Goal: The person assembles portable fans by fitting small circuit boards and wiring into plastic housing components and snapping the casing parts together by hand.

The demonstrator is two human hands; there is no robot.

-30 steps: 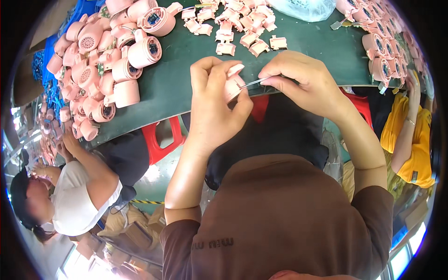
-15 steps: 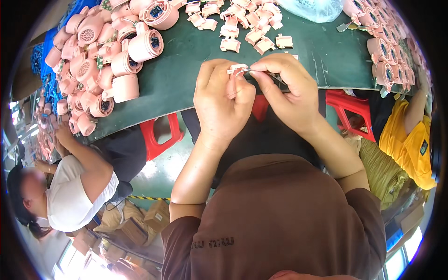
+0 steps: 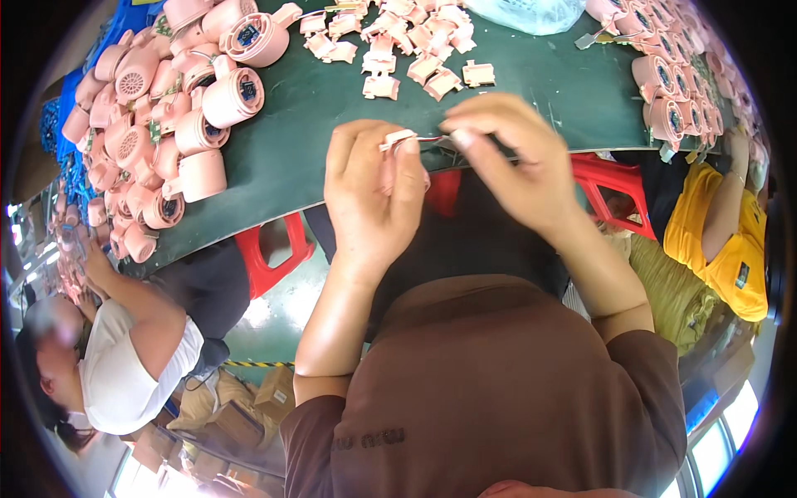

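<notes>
My left hand (image 3: 374,195) is closed around a pink plastic housing (image 3: 388,172), most of it hidden by the fingers and thumb. At its upper end a small pale pink piece (image 3: 398,139) shows beside the thumb tip. Thin wires (image 3: 429,139) run from there toward my right hand (image 3: 523,166). The right thumb and forefinger are pinched at the far end of these wires, slightly blurred. Both hands are above the near edge of the green table (image 3: 290,149).
Pink housings with circuit boards (image 3: 133,141) are heaped at the left, with more in rows (image 3: 668,116) at the right. Small pink brackets (image 3: 415,41) and a clear plastic bag (image 3: 531,12) lie ahead. Red stools (image 3: 274,253) and co-workers flank me.
My right hand has drawn away from the left, and the wires now stretch straighter between them. The left hand sits slightly lower and further left. The whole view has shifted a little.
</notes>
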